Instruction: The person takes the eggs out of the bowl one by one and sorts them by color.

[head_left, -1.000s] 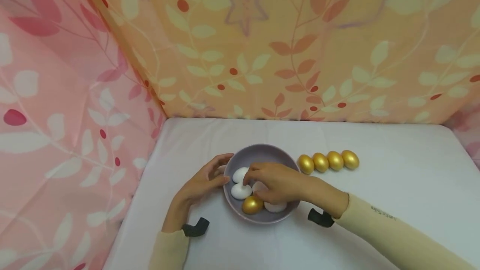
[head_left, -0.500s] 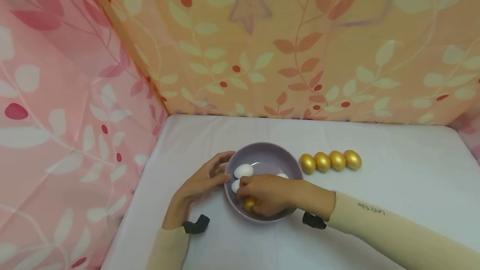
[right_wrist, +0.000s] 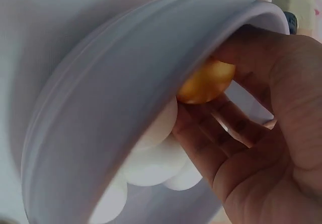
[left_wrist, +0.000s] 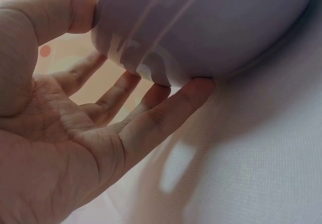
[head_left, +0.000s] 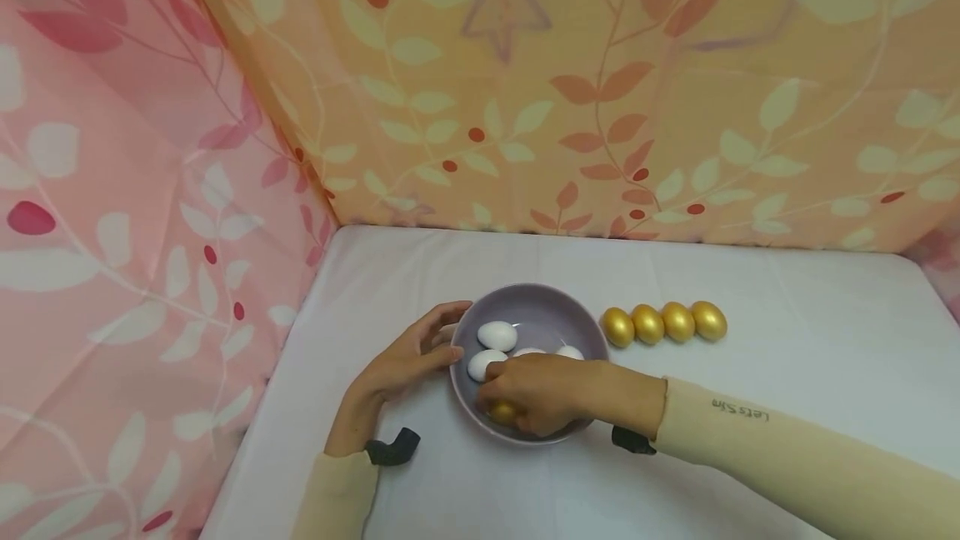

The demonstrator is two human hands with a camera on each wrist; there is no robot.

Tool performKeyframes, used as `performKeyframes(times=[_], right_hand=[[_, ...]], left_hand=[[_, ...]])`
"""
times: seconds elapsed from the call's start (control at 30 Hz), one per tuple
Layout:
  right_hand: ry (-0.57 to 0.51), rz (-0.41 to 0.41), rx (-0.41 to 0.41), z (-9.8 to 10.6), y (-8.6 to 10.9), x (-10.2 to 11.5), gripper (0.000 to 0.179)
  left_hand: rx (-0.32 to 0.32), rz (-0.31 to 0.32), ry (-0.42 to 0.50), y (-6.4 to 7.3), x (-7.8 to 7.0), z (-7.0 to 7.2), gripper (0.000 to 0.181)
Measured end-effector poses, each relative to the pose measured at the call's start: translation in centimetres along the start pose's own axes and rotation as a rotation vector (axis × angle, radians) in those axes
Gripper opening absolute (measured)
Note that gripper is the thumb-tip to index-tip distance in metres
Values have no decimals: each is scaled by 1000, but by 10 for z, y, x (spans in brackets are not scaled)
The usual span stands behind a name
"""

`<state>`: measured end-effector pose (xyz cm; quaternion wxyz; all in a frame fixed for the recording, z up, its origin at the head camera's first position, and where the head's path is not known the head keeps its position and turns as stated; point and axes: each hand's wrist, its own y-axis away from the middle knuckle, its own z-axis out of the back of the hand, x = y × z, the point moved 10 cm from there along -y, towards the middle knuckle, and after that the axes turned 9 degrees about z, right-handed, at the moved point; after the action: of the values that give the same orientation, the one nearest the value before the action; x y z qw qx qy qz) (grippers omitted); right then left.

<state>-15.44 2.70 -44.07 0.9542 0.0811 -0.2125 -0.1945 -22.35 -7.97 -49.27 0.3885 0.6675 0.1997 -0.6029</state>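
A mauve bowl [head_left: 528, 295] stands on the white-covered table and contains several white eggs [head_left: 497, 337] and a gold egg [right_wrist: 207, 81]. My left hand [head_left: 408, 361] holds the bowl's left side, thumb at the rim and fingertips against the outer wall, as the left wrist view shows. Inside the bowl, low and to the front, my right hand [head_left: 542, 392] grips the gold egg between thumb and fingers. Its back hides most of that egg in the head view. Close by the right fingertips lie the white eggs.
Right of the bowl, a row of several gold eggs [head_left: 663, 322] lies on the white cloth [head_left: 795, 373], the nearest by the rim. A patterned orange curtain [head_left: 585, 107] hangs behind the table, a pink one [head_left: 142, 290] along its left.
My right hand has come down toward the bowl's front and closed its fingers on the gold egg. White eggs have shifted a little. The left hand stays on the bowl.
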Motion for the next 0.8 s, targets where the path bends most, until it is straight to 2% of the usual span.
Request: performKeyframes(times=[0.13,0.37,0.63,0.8], right_hand=[[-5,2,-31,6,5,-2,40],[-109,30,-140,18,19,-7,38],[-257,-11,-290,34,37,-18,41],[-291,-42,-409,50,53,-25,41]], left_hand=[[4,-7,-2,-1,0,-1,66],[9,-2,29,-1,2,0,66],[14,-5,42,-1,4,2,67],[12,-8,35,-1,3,2,67]])
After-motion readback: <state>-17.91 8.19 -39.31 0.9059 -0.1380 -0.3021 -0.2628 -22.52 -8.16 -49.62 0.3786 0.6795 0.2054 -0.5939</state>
